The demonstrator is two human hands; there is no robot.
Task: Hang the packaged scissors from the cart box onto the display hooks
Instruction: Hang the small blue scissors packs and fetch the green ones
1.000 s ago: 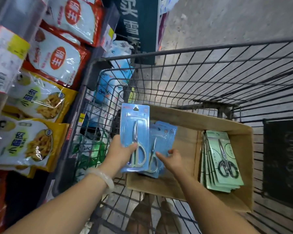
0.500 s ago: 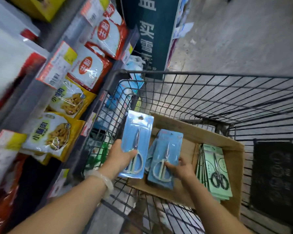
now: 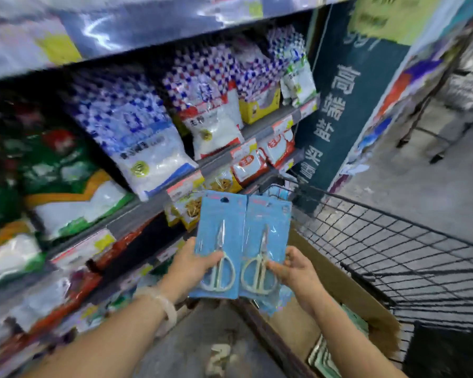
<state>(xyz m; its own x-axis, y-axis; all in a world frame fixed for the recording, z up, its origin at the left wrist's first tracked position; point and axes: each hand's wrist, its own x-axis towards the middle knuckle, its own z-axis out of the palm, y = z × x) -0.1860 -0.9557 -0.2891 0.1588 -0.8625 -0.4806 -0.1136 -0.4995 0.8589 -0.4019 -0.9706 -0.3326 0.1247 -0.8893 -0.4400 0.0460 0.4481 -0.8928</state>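
Two blue scissor packs stand upright side by side in front of me. My left hand (image 3: 191,268) grips the lower edge of the left blue pack (image 3: 220,225). My right hand (image 3: 295,271) holds the right blue pack (image 3: 268,227), with more blue card showing behind and below it. Each pack shows pale-handled scissors and a hang hole at the top. Below them lies the cardboard cart box (image 3: 347,290), with green scissor packs (image 3: 325,356) in its near corner. No display hooks are visible.
The black wire cart (image 3: 393,241) fills the right side. Shelves of bagged goods (image 3: 148,148) run along the left, close to the packs. A dark teal sign panel (image 3: 336,110) stands at the shelf end. Grey floor (image 3: 434,192) lies beyond.
Both hands have lifted the blue packs up out of the box and brought them together. The view has swung up and left toward the shelves.
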